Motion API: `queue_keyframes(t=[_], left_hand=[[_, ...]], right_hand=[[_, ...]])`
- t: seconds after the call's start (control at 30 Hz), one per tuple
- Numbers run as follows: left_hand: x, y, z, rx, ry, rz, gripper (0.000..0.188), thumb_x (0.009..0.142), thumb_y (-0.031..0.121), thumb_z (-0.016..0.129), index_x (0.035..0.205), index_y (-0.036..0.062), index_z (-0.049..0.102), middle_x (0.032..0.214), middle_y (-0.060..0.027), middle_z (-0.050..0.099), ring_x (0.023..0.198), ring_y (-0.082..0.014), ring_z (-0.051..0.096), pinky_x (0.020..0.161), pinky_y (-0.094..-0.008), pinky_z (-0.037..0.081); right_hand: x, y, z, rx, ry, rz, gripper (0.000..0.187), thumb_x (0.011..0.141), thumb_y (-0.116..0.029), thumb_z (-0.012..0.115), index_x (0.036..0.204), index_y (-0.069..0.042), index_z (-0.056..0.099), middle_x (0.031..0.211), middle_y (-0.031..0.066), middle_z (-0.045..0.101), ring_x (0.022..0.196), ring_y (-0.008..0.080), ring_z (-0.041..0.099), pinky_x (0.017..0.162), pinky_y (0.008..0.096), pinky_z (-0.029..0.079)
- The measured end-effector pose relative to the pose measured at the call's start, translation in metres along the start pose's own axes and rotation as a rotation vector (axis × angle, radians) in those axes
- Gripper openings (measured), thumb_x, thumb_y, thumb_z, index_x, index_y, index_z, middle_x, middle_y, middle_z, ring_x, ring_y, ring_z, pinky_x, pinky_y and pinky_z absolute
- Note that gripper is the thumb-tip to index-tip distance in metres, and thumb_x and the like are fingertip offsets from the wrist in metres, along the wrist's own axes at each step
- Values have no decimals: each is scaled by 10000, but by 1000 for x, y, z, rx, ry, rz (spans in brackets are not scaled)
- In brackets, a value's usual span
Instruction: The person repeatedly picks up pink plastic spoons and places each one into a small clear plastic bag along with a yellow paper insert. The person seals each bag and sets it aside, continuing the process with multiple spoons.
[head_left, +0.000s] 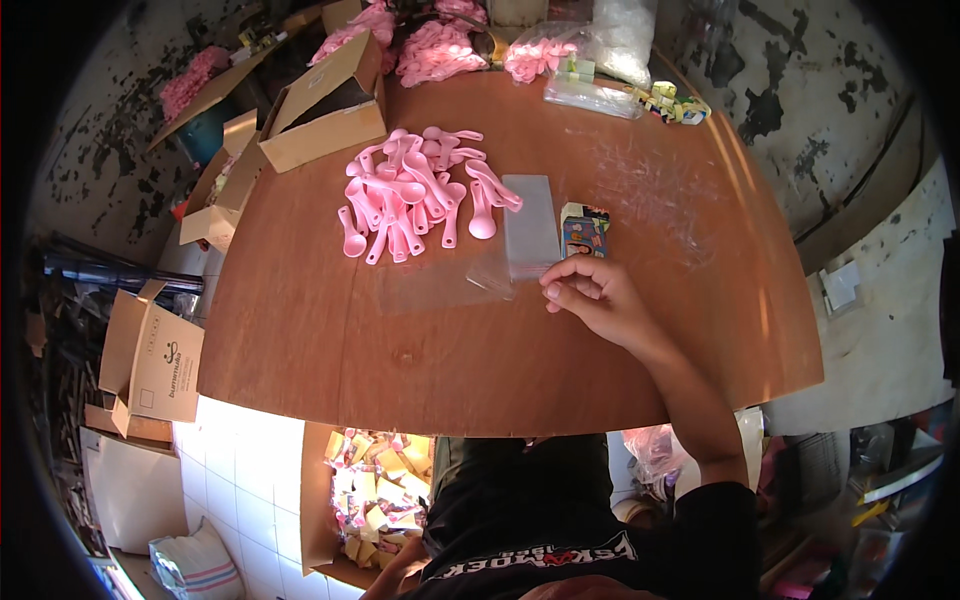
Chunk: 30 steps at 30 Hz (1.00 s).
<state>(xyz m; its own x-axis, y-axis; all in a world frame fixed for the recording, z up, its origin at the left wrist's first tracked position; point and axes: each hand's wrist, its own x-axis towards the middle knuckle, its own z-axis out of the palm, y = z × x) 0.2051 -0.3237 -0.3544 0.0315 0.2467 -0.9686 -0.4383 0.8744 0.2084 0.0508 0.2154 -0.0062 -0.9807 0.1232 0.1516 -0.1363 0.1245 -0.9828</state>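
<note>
Near the middle of the table my right hand (592,296) is closed, thumb and fingertips together in a pinch. Its fingertips are at the lower right corner of a stack of clear plastic bags (532,222). Whatever the fingers hold, if anything, is too small to make out. Just beyond the hand is a small pile of colourful printed cards (584,230). A loose clear bag (488,280) lies flat left of the stack. Pink plastic spoons (405,190) are heaped farther left. Only a bit of my left arm (400,568) shows at the lower edge; its fingers are hidden.
An open cardboard box (325,105) stands on the table's far left. Bundles of pink spoons (438,50) and a clear bag of white items (622,40) line the back. Below the near edge, a carton (318,500) holds many packed pieces. Another carton (165,360) stands left.
</note>
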Motion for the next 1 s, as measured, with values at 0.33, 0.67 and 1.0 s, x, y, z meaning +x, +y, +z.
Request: queue_keyframes(t=[0.33, 0.67, 1.0], left_hand=[[-18, -21, 3, 62, -28, -44, 359, 948, 234, 589, 1275, 91, 555, 1130, -94, 665, 968, -244, 653, 873, -391, 528], [-31, -52, 14, 119, -58, -92, 343, 943, 231, 590, 1254, 87, 570, 1115, -94, 669, 960, -248, 653, 871, -393, 526], [-28, -47, 22, 133, -70, -72, 327, 939, 229, 590, 1232, 84, 585, 1099, -95, 673, 953, -253, 653, 868, -395, 524]], right_hand=[[1, 4, -4, -2, -21, 38, 156, 953, -89, 634, 1049, 33, 638, 955, 55, 651, 838, 120, 653, 788, 291, 562], [3, 0, 1, 10, -22, 7, 120, 947, -69, 628, 1016, 28, 646, 887, 36, 666, 804, 100, 654, 752, 252, 534], [2, 4, -1, -5, -29, 29, 130, 956, -67, 613, 1031, 36, 641, 918, 52, 663, 824, 112, 655, 770, 271, 550]])
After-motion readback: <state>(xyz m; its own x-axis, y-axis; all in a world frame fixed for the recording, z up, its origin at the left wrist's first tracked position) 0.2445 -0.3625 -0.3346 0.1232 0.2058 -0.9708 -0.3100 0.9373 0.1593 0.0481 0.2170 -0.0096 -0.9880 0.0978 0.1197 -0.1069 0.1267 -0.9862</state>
